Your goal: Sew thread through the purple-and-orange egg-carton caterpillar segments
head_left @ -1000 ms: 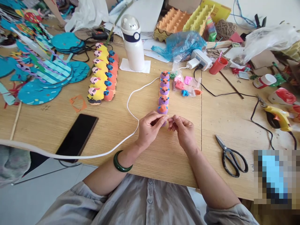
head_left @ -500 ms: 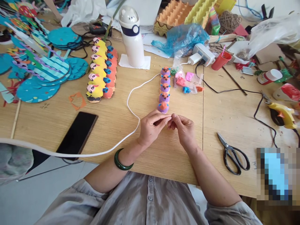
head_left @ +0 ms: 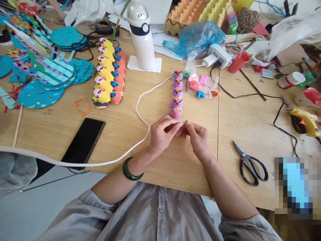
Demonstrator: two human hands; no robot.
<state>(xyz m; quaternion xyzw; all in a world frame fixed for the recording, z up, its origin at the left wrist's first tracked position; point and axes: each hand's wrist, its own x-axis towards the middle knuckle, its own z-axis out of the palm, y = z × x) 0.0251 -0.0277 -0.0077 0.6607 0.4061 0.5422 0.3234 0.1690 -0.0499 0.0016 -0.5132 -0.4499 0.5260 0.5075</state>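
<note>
My left hand (head_left: pixel 163 134) and my right hand (head_left: pixel 197 138) meet fingertip to fingertip over the table, both closed in a pinch. Whatever lies between the fingers is too small or too hidden to make out. Just beyond them stands a row of purple clay figures (head_left: pixel 177 93) with orange faces and blue ears. The nearest figure shows no dark face marks like those on the others. To the right of that row, small lumps of coloured clay (head_left: pixel 194 84) in pink, blue and orange rest on clear wrappers.
Left of centre are yellow clay figures (head_left: pixel 103 75) beside orange ones (head_left: pixel 120 75). A white cable (head_left: pixel 137 110) crosses to the left, past a phone (head_left: pixel 84 142). A white bottle (head_left: pixel 141 40) stands behind. Scissors (head_left: pixel 247 160) and a yellow glue gun (head_left: pixel 304 122) lie at right.
Both hands stay pinched together at nearly the same spot, with only slight finger movement. The view has shifted a little.
</note>
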